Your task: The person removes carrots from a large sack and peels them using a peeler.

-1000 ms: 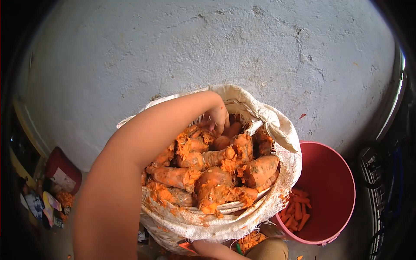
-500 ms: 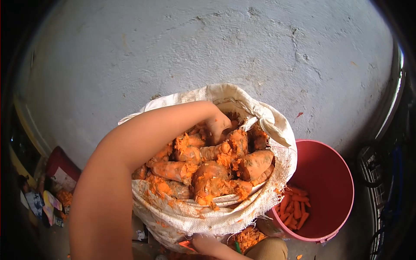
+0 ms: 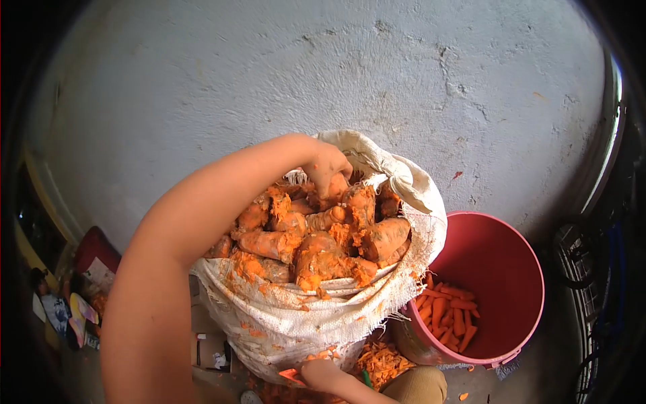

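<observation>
My left hand (image 3: 328,165) reaches into the back of a white woven sack (image 3: 296,330), its fingers curled around a rough, dirty carrot (image 3: 336,186). Thick carrots smeared with orange shreds, such as a broad one (image 3: 385,241), fill the sack's mouth around it. Low in front of the sack, my right hand (image 3: 321,374) is closed on what looks like a peeler (image 3: 292,377). Only its orange end shows clearly; the hand covers the rest. A small green piece (image 3: 366,378) shows just right of that hand.
To the right of the sack stands a red bucket (image 3: 501,283) with peeled carrots (image 3: 451,316) at its bottom. Orange peelings (image 3: 383,363) lie below, beside my knee (image 3: 417,387). A grey wall (image 3: 269,81) rises behind. Another person (image 3: 54,306) is at the far left.
My left hand has risen slightly and moved a little left, and a carrot now shows in its fingers. My right hand shows more fully below the sack. The view has shifted slightly.
</observation>
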A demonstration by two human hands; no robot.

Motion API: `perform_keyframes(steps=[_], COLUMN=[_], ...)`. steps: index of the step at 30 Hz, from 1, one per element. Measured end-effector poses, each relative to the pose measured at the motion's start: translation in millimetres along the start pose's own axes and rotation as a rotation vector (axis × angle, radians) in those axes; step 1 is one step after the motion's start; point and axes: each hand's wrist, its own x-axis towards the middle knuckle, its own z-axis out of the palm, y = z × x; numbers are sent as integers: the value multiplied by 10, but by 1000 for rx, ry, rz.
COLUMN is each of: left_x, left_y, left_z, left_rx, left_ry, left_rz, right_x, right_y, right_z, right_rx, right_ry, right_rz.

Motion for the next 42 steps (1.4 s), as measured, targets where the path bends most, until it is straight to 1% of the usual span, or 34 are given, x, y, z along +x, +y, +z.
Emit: perform_keyframes(steps=[1, 3, 6, 9, 10, 12, 13, 14, 17, 19, 20, 22, 24, 27, 29, 33, 34, 37, 40, 42], left_x=[-81, -278, -614, -1136, -1274, -1541, -1671, -1792, -1984, -2025, -2042, -2106, -2155, -2187, -2241, -2269, -2242, -2082, -1857, -1674], left_y=[22, 48, -238, 9, 25, 131, 247, 398, 555, 587, 599, 736, 820, 674, 608, 375, 347, 231, -2, -80], left_z=[-74, -244, -331, -316, -242, -72, 14, 112, 451, 707, 779, 818, 799, 771, 669, 492, 456, 424, 442, 467], left_rx=[22, 70, 173, 161, 120, -67, -163, -186, -356, -354, -352, -369, -424, -124, -74, 138, 163, 341, 370, 458], left_ry=[9, 28, 285, 503, 571, 600, 614, 660, 670, 688, 696, 681, 664, 778, 769, 692, 636, 628, 639, 568], left_rz=[-79, -238, -213, -288, -265, -286, -298, -334, -445, -438, -434, -469, -523, -499, -549, -630, -667, -714, -763, -787], right_x=[-17, -96, -202, -252, -290, -358, -370, -373, -404, -459, -502, -668, -687, -662, -665, -757, -764, -736, -711, -701], right_y=[-3, -30, -56, -37, -70, -95, -83, -70, -59, -106, -157, -290, -247, -123, -47, -131, -124, -70, -73, -70], right_z=[60, 48, 49, 107, 45, 28, 62, 99, 195, 196, 173, 138, 199, 333, 359, 159, 133, 157, 122, 97], right_rx=[18, -40, -43, -55, -64, -104, -130, -155, -194, -202, -185, -149, -143, -168, -152, -80, -73, -139, -118, -94], right_ry=[32, 3, -7, 52, 59, 77, 53, 31, -33, -77, -42, 16, -29, -53, -76, -140, -148, -64, -42, -22], right_rz=[5, -8, -10, -8, 4, -5, -7, -10, -17, -16, -13, 0, -9, 14, 44, 80, 85, 37, 33, 29])
